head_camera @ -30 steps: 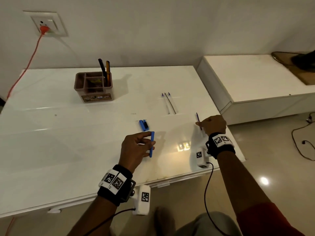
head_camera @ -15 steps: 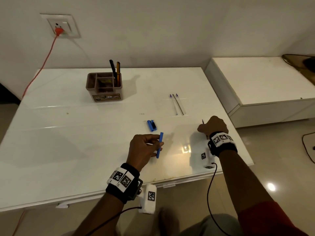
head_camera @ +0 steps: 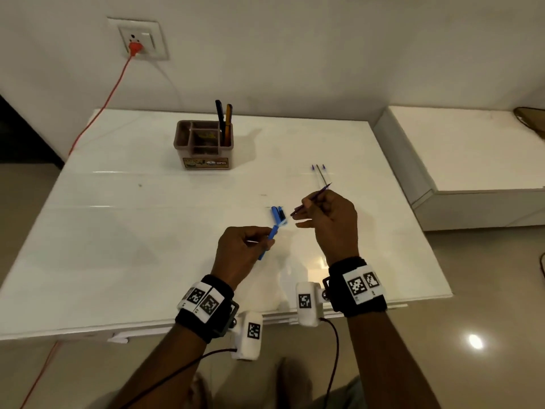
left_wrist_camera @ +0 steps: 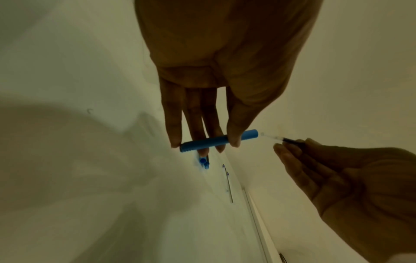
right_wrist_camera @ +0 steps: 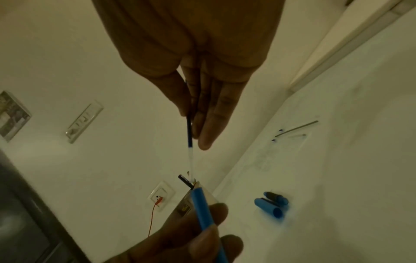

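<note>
Left hand pinches a blue barrel; right hand pinches a refill, its clear end just at the barrel's mouth.

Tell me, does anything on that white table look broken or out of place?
Nothing looks damaged or spilled, but pens are in pieces. The left hand holds a hollow blue barrel, the right hand pinches a thin refill near its open end. Loose blue pieces and three bare refills lie on the table.

Refill middle within right hand
</note>
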